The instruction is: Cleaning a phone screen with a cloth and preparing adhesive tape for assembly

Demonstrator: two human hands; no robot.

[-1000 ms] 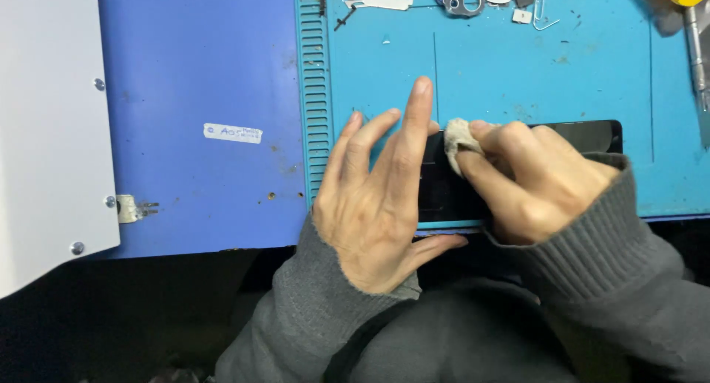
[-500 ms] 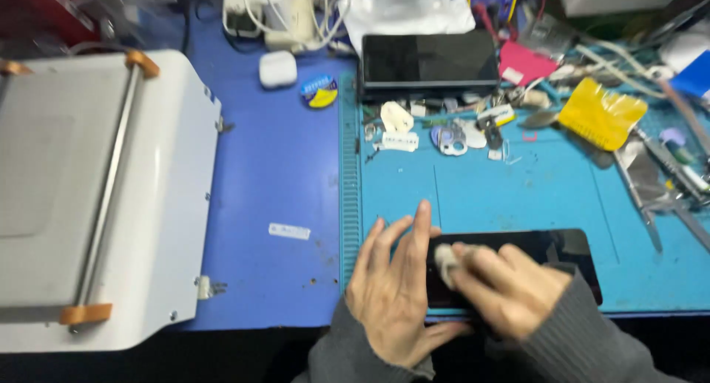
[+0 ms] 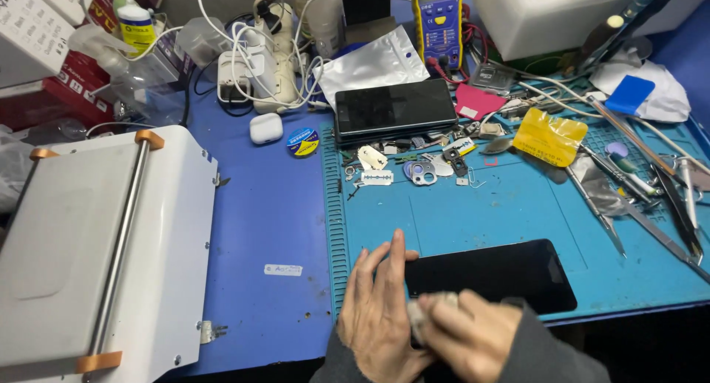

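Only one view here, the head cam looking down at a pretty cluttered repair bench. Down at the bottom edge the left hand (image 3: 379,313) lies flat with its fingers spread, pressing on the near left end of a black phone screen (image 3: 492,273), fingertips pointing away from the person. The right hand (image 3: 467,337) is curled up just beside it, pinching a small whitish wad of cloth (image 3: 427,313) against the near edge of that screen. The two hands are touching or close to it, hard to call exactly.

The screen lies flat and lengthwise on the teal work mat (image 3: 518,213), near its front edge, with most of its right half uncovered.

Further back on the mat there's a second dark phone (image 3: 394,109) lying flat, and in front of it a scatter of little parts: a razor blade (image 3: 377,178), a camera-lens frame (image 3: 423,172) and some small bits I can't make out. A yellow pouch (image 3: 549,137) sits to the right of those, and tweezers and other long metal tools (image 3: 665,205) lie along the mat's right side.

Left of the mat is bare blue tabletop (image 3: 266,205) with a small white sticker (image 3: 283,269) on it, then a big white machine (image 3: 103,257) with a metal bar and orange end caps. At the back: a white earbud case (image 3: 265,128), a power strip with white cables (image 3: 277,58), a silver zip bag (image 3: 373,65) and a multimeter (image 3: 438,21).
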